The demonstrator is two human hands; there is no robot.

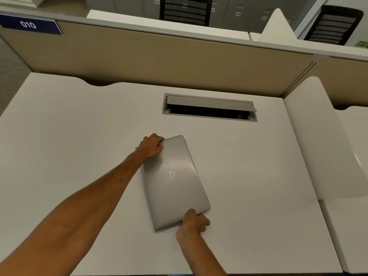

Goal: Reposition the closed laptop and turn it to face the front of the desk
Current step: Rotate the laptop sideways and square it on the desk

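Note:
A closed silver laptop (175, 182) lies on the white desk (69, 136), near the middle. Its long sides run roughly away from me, tilted a little to the left at the far end, and the round logo on the lid sits sideways. My left hand (152, 145) grips the laptop's far left corner, fingers curled over the edge. My right hand (194, 221) holds the near short edge close to its right corner, thumb on the lid.
An open cable hatch (209, 108) with a raised grey flap is set into the desk behind the laptop. A beige partition (159, 56) stands along the back edge. A white divider panel (326, 140) rises at the right side.

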